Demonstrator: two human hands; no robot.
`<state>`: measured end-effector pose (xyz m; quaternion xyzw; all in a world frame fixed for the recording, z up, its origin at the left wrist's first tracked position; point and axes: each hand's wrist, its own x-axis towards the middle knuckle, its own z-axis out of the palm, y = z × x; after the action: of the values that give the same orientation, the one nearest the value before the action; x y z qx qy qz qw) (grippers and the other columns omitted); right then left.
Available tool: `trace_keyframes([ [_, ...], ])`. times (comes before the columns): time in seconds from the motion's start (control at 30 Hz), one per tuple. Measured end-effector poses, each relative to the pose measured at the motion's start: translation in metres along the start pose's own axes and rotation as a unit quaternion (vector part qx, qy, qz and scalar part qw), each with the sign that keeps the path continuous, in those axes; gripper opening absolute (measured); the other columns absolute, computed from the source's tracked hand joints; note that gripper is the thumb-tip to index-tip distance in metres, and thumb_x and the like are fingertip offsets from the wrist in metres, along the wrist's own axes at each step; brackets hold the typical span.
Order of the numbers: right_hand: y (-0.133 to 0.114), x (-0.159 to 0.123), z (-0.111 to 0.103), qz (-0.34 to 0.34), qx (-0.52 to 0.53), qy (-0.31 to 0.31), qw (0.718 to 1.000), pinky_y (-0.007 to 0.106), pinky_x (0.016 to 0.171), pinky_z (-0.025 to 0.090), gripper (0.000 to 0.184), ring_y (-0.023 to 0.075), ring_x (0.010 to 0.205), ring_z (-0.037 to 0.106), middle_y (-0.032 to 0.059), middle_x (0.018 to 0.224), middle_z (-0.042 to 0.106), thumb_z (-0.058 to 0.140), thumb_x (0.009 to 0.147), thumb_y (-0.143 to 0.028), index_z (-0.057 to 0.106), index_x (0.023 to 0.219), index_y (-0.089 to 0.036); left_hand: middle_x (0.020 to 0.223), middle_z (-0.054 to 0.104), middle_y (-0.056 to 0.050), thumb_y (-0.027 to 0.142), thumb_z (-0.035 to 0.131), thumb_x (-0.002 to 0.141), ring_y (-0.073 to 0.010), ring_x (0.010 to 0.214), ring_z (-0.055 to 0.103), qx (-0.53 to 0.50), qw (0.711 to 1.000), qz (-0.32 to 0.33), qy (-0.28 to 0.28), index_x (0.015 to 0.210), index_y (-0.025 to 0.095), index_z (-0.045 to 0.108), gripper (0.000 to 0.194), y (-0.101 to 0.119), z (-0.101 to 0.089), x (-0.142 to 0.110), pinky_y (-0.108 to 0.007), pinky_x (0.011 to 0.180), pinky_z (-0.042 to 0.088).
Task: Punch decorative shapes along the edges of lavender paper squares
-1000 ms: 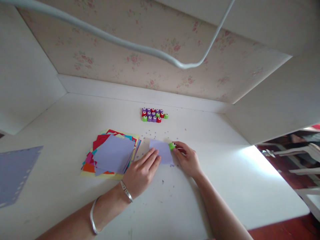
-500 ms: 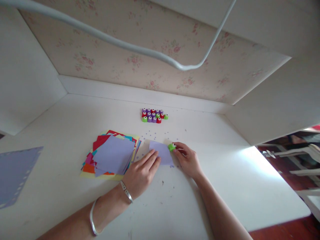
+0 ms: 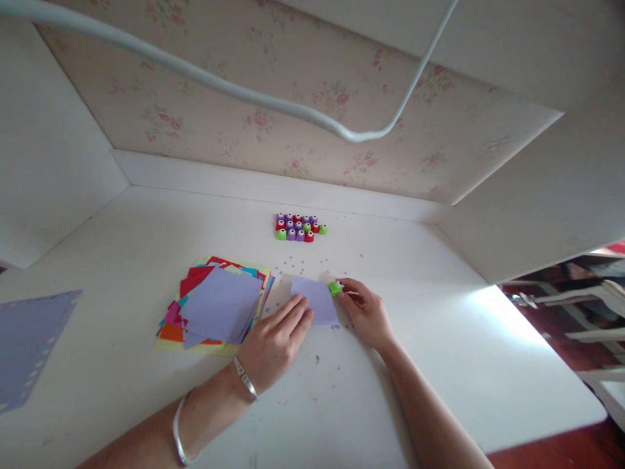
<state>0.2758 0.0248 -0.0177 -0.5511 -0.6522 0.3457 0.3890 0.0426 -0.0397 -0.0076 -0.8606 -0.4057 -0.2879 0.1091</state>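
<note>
A small lilac sheet of paper [image 3: 319, 306] lies on the white tabletop in front of me. My left hand [image 3: 278, 335] rests on its left part, fingers stretched out and lying flat. At the sheet's upper right edge sits a green paper punch [image 3: 335, 288] with a round white top. My right hand [image 3: 365, 309] grips this punch between thumb and fingers. Tiny lilac paper cut-outs are scattered around the sheet. Whether the punch is pressed down I cannot tell.
Left of my left hand is a stack of coloured paper [image 3: 222, 303], lilac on top. A lilac sheet with notched edges [image 3: 34, 345] lies at the far left. Several red, purple and green punches [image 3: 299, 227] stand in rows near the back wall. A white cable [image 3: 234, 88] hangs across the top.
</note>
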Motion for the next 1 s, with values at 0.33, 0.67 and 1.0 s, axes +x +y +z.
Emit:
trace_keyframes([
  [0.33,-0.0026,0.0002,0.0001,0.004,0.002,0.000,1.000,0.033,0.077,0.056,0.028,0.0200,0.084,0.070,0.0069,0.107,0.071,0.059,0.088,-0.039,0.065,0.111,-0.024,0.128,0.063,-0.015,0.005,0.044,0.091,-0.0260,0.125,0.055,0.002,1.000,0.005,0.009,0.119,0.007,0.065,0.035,-0.0001,0.0005,0.0019,-0.035,0.099,0.053],
  [0.67,0.0007,0.0002,-0.0012,-0.011,-0.014,0.004,1.000,0.034,0.077,0.057,0.027,0.0191,0.083,0.070,0.0058,0.107,0.070,0.058,0.089,-0.037,0.065,0.112,-0.026,0.127,0.063,-0.014,0.004,0.042,0.091,-0.0258,0.122,0.057,0.006,1.000,0.007,0.013,0.120,0.008,0.065,0.037,-0.0003,0.0000,0.0021,-0.036,0.096,0.055],
  [1.0,-0.0011,-0.0007,-0.0026,-0.017,-0.014,-0.006,1.000,0.033,0.078,0.056,0.027,0.0188,0.085,0.069,0.0068,0.108,0.070,0.058,0.089,-0.037,0.065,0.113,-0.025,0.128,0.063,-0.013,0.004,0.040,0.091,-0.0254,0.122,0.057,0.004,1.000,0.013,0.010,0.120,0.008,0.064,0.037,-0.0012,0.0006,0.0023,-0.036,0.095,0.056],
])
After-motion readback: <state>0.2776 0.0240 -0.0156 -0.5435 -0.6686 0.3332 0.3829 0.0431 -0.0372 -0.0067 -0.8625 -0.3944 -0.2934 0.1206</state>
